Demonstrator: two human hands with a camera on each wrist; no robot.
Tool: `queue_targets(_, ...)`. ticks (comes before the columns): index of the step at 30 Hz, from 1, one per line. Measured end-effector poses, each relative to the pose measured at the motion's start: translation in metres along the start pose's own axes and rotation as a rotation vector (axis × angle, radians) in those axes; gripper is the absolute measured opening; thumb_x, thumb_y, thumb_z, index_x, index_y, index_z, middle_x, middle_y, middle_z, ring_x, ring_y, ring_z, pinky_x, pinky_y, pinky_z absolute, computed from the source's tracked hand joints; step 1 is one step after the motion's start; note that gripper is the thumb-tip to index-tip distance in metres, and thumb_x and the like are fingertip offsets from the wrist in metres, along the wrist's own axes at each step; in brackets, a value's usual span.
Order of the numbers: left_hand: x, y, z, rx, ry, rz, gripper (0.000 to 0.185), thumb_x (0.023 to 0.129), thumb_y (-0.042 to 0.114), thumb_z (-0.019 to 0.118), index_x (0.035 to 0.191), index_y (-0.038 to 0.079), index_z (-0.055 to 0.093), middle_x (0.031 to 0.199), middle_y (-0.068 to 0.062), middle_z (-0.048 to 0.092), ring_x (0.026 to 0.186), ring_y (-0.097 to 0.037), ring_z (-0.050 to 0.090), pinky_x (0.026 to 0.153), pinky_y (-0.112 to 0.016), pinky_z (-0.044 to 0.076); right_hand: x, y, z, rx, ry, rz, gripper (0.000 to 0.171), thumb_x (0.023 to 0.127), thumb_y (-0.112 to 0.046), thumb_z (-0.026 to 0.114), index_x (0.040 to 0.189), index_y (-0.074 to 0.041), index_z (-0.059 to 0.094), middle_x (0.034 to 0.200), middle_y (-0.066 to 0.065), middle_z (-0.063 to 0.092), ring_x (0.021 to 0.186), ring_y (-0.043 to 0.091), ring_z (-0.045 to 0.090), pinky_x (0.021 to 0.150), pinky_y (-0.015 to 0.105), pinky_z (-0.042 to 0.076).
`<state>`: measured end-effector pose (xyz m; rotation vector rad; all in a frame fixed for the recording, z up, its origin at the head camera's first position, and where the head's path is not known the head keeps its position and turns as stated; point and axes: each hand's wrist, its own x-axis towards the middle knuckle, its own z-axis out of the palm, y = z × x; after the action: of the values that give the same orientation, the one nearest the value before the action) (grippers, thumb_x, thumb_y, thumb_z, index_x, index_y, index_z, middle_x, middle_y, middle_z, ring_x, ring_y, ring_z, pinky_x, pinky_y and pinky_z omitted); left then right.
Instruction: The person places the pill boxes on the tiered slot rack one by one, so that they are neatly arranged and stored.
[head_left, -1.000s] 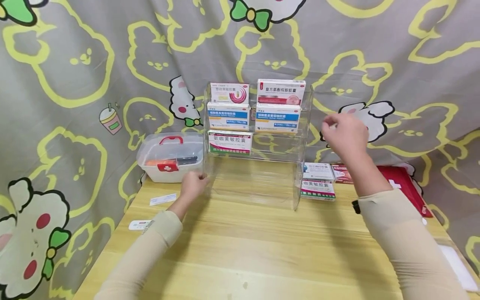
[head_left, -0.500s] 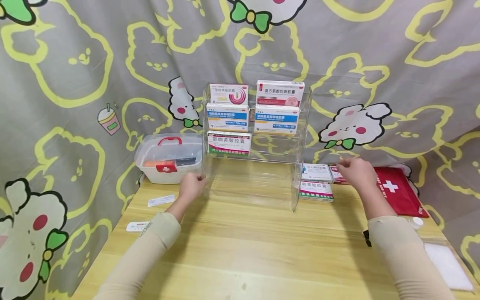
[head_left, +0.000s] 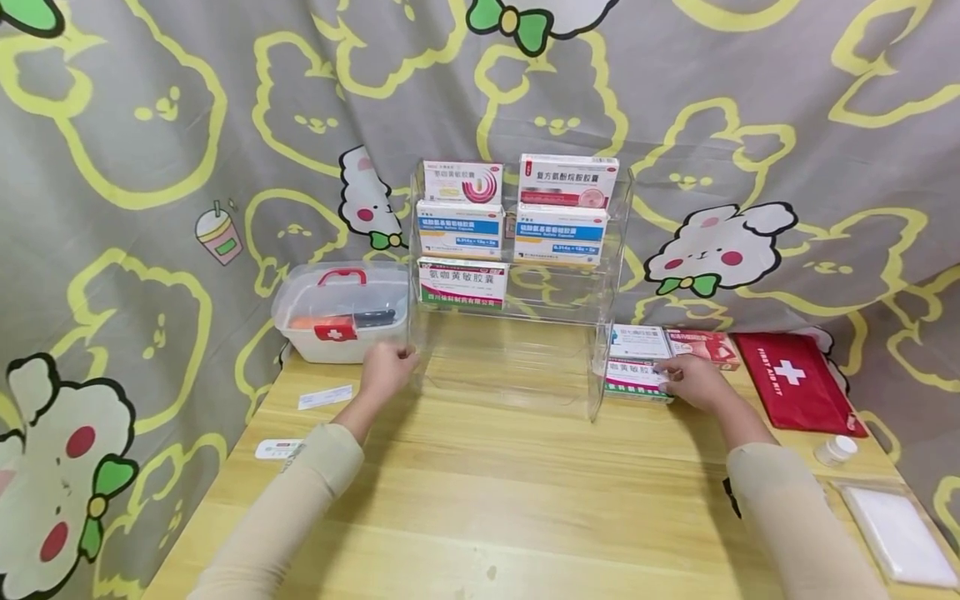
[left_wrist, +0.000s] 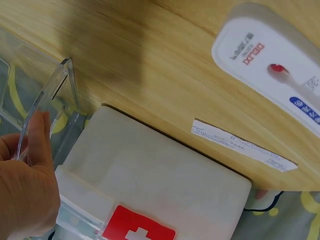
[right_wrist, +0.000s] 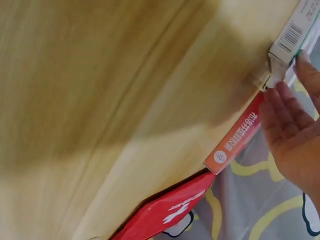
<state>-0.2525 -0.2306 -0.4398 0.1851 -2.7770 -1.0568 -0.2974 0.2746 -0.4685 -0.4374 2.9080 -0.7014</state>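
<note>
While your left hand (head_left: 386,374) pinches the clear rack (head_left: 517,383) by its left edge between thumb and fingers, your right hand (head_left: 702,384) touches the right end of the loose green box (head_left: 628,377), its thumb and fingertips parted and loosely bent. That box lies flat on the table (head_left: 480,500), just right of the rack. The white box (head_left: 637,341) and the red box (head_left: 703,343) also lie right of the rack, the red farther out. Your 2 forearms (head_left: 288,508) reach forward, the left hand low on the rack's left side. Compared with 1 second ago, your right hand has dropped from the air right of the rack; your left keeps its grip, and the 5 boxes (head_left: 460,229) in the rack sit unchanged.
</note>
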Motion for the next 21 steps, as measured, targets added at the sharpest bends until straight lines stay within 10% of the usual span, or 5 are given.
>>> queue_targets(10,0.0,0.0,-0.001,0.007,-0.005,0.017,0.017,0.084,0.014,0.064,0.092,0.003,0.074,0.092,-0.014,0.071,0.072,-0.022,0.059,0.067,-0.035,0.051,-0.009,-0.016,-0.009,0.019,-0.276,0.107,0.079,0.081,-0.02,0.072,0.142,0.005,0.029,0.119,0.035,0.048,0.106,0.045,0.048,0.091,0.058,0.038)
queue_targets(21,-0.001,0.001,-0.002,0.02,-0.018,0.02,0.017,0.085,0.014,0.063,0.092,0.003,0.074,0.092,-0.014,0.071,0.071,-0.021,0.058,0.065,-0.033,0.05,-0.013,-0.011,-0.008,0.02,-0.295,0.138,0.093,0.075,-0.038,0.076,0.14,0.008,0.028,0.13,0.04,0.038,0.119,0.054,0.036,0.098,0.063,0.03)
